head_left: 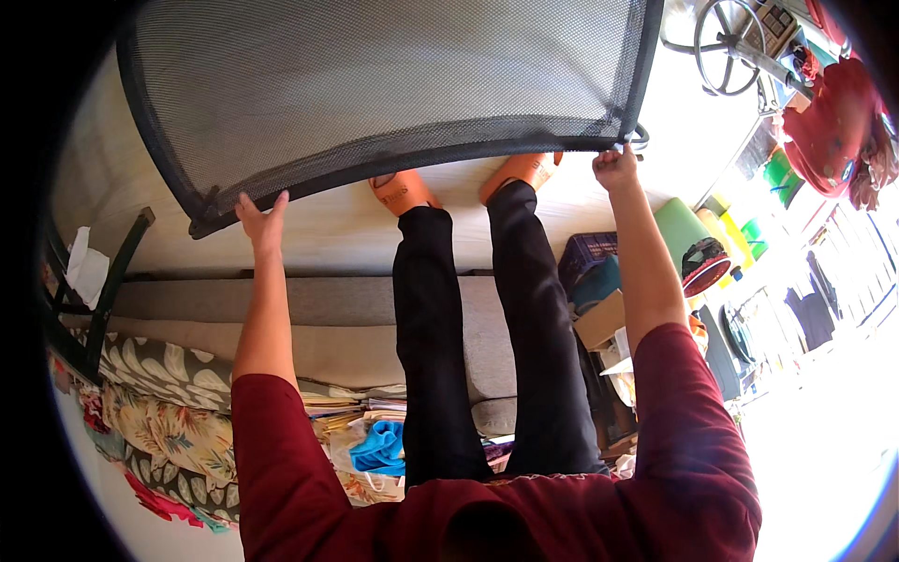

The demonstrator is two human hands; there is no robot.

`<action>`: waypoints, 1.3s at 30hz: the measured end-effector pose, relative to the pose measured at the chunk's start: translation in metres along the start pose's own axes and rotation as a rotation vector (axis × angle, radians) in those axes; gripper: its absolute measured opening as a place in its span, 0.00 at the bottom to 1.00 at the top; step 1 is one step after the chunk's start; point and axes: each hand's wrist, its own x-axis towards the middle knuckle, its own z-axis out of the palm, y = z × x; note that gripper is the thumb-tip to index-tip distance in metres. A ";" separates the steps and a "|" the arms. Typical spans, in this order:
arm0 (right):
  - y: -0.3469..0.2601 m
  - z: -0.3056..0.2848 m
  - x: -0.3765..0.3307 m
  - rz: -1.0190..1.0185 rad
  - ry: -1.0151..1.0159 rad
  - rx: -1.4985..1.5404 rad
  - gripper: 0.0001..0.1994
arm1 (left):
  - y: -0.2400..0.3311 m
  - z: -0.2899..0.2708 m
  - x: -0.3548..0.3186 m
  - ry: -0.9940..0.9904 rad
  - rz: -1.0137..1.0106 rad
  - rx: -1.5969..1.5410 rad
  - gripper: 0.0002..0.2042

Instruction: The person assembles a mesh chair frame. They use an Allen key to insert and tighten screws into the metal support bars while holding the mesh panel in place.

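A wide dark mesh panel with a black border spans the top of the head view, its near edge bowed. My left hand holds that edge close to the left corner, thumb and a finger apart on the border; its other fingers are hidden. At the right corner my right hand is closed in a fist around the border. Just beside it a bent metal tube sticks out from the corner. Part of the pale floor shows through the mesh.
My feet in orange clogs stand under the panel's near edge. Behind them is a grey sofa with patterned cushions and a blue cloth. A dark-framed chair stands left. At right are a wheeled stand, a crate and buckets.
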 end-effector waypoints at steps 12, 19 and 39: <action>-0.030 0.062 0.008 -1.290 0.147 -0.905 0.18 | -0.001 0.032 -0.016 0.008 0.149 0.318 0.52; -0.054 0.059 -0.013 -1.022 0.073 -1.041 0.18 | 0.013 0.029 -0.022 -0.067 0.059 0.227 0.53; -0.058 0.011 -0.204 -0.770 -0.129 -1.300 0.25 | 0.065 -0.035 -0.080 0.237 -0.765 -1.343 0.41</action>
